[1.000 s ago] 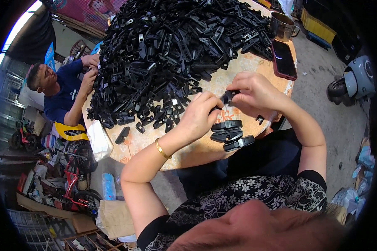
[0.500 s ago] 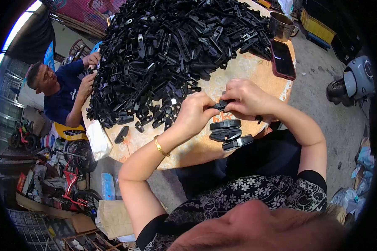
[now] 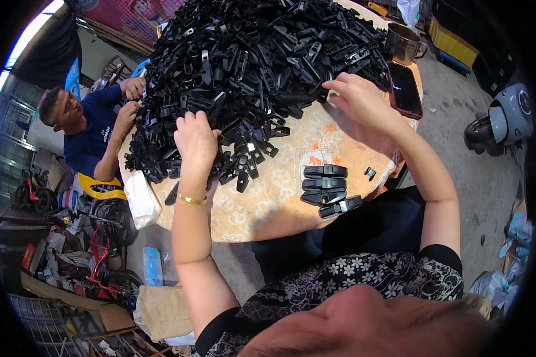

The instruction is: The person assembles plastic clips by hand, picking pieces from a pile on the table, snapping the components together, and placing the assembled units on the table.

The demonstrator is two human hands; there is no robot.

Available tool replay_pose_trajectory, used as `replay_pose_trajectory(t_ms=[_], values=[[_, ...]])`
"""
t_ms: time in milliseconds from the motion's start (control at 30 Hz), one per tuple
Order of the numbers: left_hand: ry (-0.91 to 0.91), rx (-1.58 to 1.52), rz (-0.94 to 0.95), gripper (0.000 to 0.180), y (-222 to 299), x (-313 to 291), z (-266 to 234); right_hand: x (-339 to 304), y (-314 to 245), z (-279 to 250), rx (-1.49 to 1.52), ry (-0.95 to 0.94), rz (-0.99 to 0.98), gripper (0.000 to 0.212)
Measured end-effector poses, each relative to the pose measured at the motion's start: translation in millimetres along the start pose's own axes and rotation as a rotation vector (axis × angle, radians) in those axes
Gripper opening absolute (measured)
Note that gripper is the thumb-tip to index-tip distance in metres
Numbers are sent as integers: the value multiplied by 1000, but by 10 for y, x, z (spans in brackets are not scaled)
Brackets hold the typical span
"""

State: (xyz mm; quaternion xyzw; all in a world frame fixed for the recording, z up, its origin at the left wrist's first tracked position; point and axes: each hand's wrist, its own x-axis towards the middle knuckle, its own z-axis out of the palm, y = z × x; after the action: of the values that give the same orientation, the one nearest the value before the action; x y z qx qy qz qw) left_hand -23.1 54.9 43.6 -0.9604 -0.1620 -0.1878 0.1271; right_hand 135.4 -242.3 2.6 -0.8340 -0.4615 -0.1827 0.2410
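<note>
A large heap of black plastic clip-like parts (image 3: 250, 59) covers the far side of the table. My left hand (image 3: 196, 141) hovers over the heap's near left edge, thumb apart from the fingers, holding nothing that I can see. At the heap's right edge, my right hand (image 3: 363, 104) reaches in with its fingers stretched and thumb apart; nothing shows in it. Between my arms, near the front edge, several larger black clips (image 3: 324, 196) lie in a short stack-like row. A small black piece (image 3: 370, 173) sits by itself to their right.
A phone (image 3: 405, 89) and a metal mug (image 3: 402, 43) stand at the table's right edge. White cloth or paper (image 3: 142, 199) hangs over the left edge. Across on the left, another person (image 3: 95, 128) has both hands at the heap. A grey scooter (image 3: 511, 113) is on the right.
My hands have parted from the small black part they held together. The left has gone left to the heap, the right up and right to its edge. One more clip lies in the row.
</note>
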Motion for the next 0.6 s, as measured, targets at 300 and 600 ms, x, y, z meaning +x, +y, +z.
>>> replay_pose_trajectory(t_ms=[300, 600], values=[[27, -1049, 43, 24, 424, -154, -170, 164, -67, 218, -89, -125, 143, 28], [-413, -1170, 237, 16, 944, -411, 9, -72, -125, 34, -116, -54, 33, 22]])
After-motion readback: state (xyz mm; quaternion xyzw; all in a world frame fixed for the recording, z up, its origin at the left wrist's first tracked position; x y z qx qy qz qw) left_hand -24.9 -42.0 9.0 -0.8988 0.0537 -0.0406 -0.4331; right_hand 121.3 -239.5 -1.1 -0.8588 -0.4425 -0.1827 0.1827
